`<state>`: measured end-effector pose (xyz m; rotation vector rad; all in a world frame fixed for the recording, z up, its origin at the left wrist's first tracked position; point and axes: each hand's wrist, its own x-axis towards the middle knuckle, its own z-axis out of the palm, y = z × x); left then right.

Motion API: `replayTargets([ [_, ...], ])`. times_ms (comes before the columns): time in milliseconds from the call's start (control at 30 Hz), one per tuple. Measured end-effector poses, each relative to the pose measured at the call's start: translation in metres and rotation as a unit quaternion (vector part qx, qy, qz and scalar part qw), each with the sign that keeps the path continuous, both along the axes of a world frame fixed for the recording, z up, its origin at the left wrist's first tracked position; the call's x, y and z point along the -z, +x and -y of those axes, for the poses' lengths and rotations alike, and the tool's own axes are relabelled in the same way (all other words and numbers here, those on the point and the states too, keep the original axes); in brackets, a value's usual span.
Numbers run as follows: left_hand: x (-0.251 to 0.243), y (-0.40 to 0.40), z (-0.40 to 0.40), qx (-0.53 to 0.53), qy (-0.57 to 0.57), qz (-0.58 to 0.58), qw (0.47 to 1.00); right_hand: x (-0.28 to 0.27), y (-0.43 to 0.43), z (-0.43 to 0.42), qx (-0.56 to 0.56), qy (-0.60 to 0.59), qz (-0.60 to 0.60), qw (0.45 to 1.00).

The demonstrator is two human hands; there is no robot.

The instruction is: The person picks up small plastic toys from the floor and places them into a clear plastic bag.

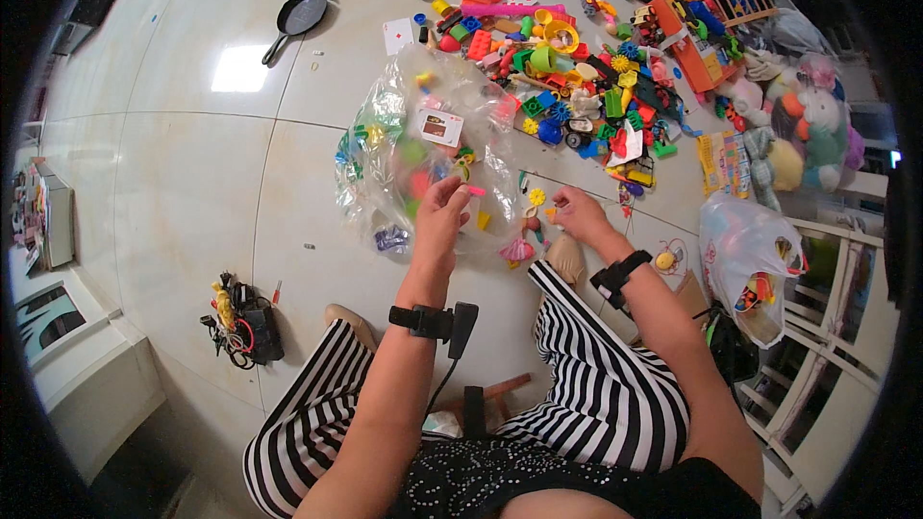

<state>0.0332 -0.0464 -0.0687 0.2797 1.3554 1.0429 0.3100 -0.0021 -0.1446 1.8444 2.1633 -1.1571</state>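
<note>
My left hand (440, 215) is over a large clear plastic bag (375, 166) lying on the tiled floor. Between its thumb and fingers shows a small pink plastic piece (476, 192). A playing card (441, 127) and several coloured toys lie in or on the bag; the film blurs which. To the right, my right hand (583, 216) pinches a small orange piece (551, 213) in its fingertips. Close by it on the floor are a yellow gear-shaped toy (537, 197) and a pink skirt-like toy piece (517, 251).
A wide heap of plastic blocks and toys (570, 86) spreads beyond the bag, beside an orange box (696, 47). At right stand a white carrier bag (743, 252) and plush toys (815, 122). Leftward lie a black skillet (301, 14) and a bundle of cables (241, 324).
</note>
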Motion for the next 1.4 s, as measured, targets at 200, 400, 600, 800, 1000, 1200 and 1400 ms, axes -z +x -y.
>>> replayTargets([
  [200, 0.001, 0.005, 0.001, 0.007, 0.003, 0.003, 1.000, -0.002, -0.009, 0.016, -0.076, 0.093, 0.087, 0.989],
  [400, 0.006, 0.004, 0.002, 0.013, -0.009, 0.001, 1.000, 0.007, -0.007, 0.008, -0.030, 0.075, 0.053, 0.995],
  [600, 0.008, 0.004, 0.003, 0.019, -0.006, 0.000, 1.000, 0.013, -0.006, -0.018, 0.181, -0.078, -0.123, 0.973],
  [800, 0.009, 0.009, 0.003, 0.031, -0.002, 0.017, 0.999, 0.016, -0.026, -0.017, -0.033, 0.074, 0.013, 0.997],
  [1000, 0.006, 0.008, 0.003, 0.033, -0.008, 0.020, 0.999, 0.004, -0.035, -0.016, -0.097, 0.083, 0.058, 0.990],
  [1200, 0.005, 0.006, 0.002, 0.032, -0.008, 0.027, 0.999, 0.004, -0.027, -0.014, 0.061, -0.075, -0.028, 0.995],
  [1400, 0.010, 0.003, 0.002, 0.016, -0.013, 0.025, 0.999, 0.000, -0.016, -0.032, 0.295, -0.242, -0.239, 0.893],
])
